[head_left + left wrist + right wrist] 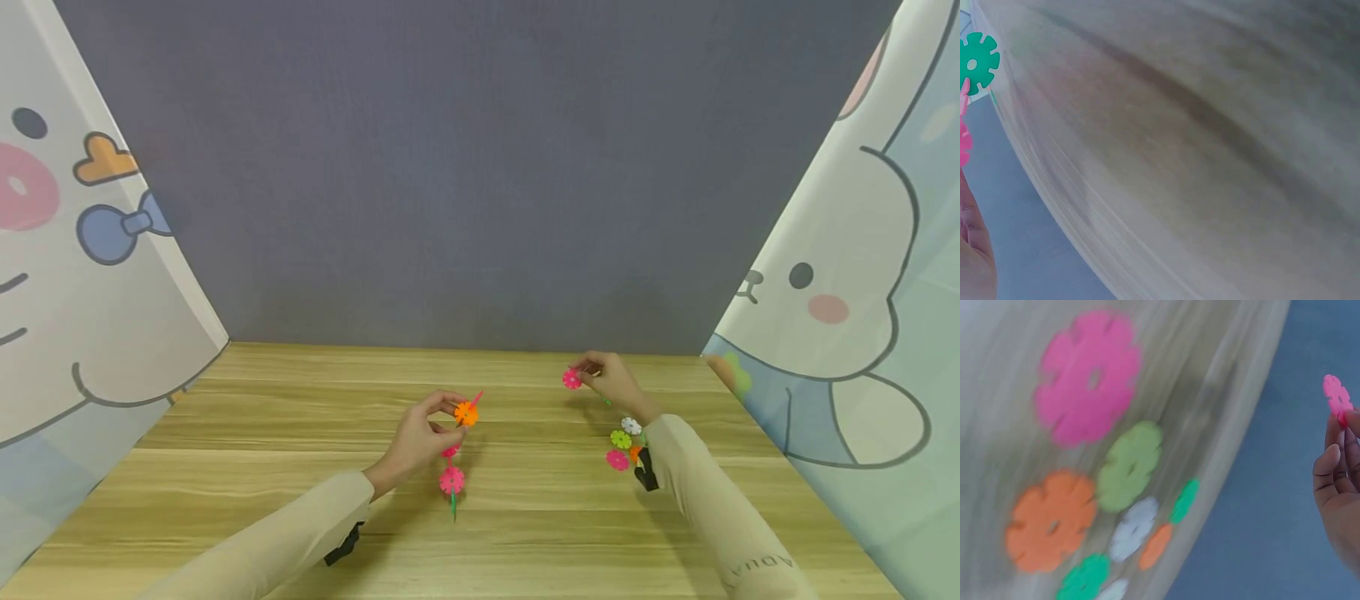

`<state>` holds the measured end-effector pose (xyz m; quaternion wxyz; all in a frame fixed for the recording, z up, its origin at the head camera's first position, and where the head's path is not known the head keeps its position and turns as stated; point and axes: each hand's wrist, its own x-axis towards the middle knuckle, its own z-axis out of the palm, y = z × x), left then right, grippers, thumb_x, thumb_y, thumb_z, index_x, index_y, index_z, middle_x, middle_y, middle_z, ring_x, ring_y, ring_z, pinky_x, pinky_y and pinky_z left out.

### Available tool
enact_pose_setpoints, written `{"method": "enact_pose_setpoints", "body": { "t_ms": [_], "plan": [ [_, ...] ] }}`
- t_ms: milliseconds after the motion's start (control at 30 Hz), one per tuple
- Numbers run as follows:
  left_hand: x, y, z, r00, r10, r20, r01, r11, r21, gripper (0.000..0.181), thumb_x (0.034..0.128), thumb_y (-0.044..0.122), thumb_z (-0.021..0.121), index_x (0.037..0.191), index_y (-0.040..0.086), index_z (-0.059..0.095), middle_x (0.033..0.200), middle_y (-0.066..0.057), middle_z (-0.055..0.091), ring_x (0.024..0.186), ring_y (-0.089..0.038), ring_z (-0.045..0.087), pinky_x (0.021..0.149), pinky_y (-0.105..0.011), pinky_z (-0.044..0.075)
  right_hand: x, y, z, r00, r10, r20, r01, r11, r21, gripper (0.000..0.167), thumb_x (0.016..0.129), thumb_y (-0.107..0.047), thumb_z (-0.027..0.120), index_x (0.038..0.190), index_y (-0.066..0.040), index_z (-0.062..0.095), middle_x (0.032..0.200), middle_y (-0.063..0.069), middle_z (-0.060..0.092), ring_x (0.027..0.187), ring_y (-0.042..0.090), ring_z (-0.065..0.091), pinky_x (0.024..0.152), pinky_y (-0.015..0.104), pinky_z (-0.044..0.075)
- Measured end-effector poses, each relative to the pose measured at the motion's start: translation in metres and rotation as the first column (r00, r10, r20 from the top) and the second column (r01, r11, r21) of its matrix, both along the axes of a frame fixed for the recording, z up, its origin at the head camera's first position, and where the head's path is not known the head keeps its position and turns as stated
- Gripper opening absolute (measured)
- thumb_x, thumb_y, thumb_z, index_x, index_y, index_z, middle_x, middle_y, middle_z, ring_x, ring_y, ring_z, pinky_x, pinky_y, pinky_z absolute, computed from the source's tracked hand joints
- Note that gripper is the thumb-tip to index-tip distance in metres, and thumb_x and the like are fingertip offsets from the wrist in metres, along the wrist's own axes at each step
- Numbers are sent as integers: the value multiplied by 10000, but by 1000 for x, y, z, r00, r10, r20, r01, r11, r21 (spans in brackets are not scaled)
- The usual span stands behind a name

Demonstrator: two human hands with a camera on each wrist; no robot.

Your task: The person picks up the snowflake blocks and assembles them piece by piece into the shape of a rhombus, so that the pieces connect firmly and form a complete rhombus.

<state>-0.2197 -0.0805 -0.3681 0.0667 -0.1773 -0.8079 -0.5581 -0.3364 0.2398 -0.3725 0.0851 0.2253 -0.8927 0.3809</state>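
Low over the table, my left hand (420, 433) pinches a chain of interlocked notched plastic flower discs. An orange disc (466, 413) is by the fingertips, with a pink disc (477, 398) edge-on at its upper right. Below the hand hang another pink disc (452, 480) and a green disc (453, 506) seen edge-on. The left wrist view catches only the green disc (984, 62), some pink and part of the hand. Farther right and back, my right hand (617, 385) holds a single pink disc (572, 378) between thumb and fingers; the right wrist view shows this pinch too.
Loose discs lie on the wooden table (300, 383) below the right forearm: pink (617, 460), yellow-green (620, 439), white (631, 426), orange (1050, 522) and green (1085, 578). The sleeve partly covers them in the head view. A grey panel (465, 183) stands behind the table.
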Motion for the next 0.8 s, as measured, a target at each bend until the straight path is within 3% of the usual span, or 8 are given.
{"method": "enact_pose_setpoints", "body": {
  "t_ms": [200, 333, 467, 567, 800],
  "plan": [
    [-1, 0, 2, 1000, 11, -4, -11, 1000, 0, 357, 770, -18, 676, 1109, 46, 585, 985, -151, 615, 810, -231, 595, 650, -201, 501, 8, -22, 13, 997, 78, 21, -76, 994, -81, 140, 860, -11, 594, 987, 21, 643, 912, 179, 671, 700, 102, 622, 637, 310, 533],
    [-1, 0, 3, 999, 27, -18, -27, 1000, 4, 352, 773, -14, 675, 1108, 56, 591, 978, -134, 621, 868, -259, 588, 658, -209, 495, 14, -36, 20, 990, 133, 43, -126, 984, -129, 162, 865, -23, 594, 1011, 33, 636, 948, 195, 666, 743, 194, 643, 646, 240, 525],
    [-1, 0, 3, 998, 46, -38, -47, 999, -14, 351, 773, -5, 681, 1105, 67, 595, 975, -112, 635, 824, -202, 582, 647, -211, 490, 20, -50, 26, 982, 183, 43, -175, 973, -150, 174, 860, -25, 601, 1015, 48, 632, 953, 207, 658, 796, 294, 629, 650, 230, 522],
    [-1, 1, 3, 997, 52, -52, -53, 998, -24, 352, 770, -1, 688, 1102, 69, 597, 973, -105, 640, 784, -169, 576, 639, -210, 491, 24, -60, 30, 976, 216, 34, -209, 967, -146, 172, 851, -32, 616, 1004, 44, 640, 941, 199, 660, 805, 274, 624, 655, 250, 525],
    [-1, 2, 4, 996, 32, -79, -35, 999, -30, 344, 772, -4, 687, 1100, 53, 597, 973, -128, 643, 842, -251, 611, 644, -222, 509, 32, -82, 41, 963, 269, 26, -263, 957, -125, 125, 845, -36, 625, 960, -6, 663, 890, 147, 673, 771, 235, 622, 646, 305, 533]
  ]
}}
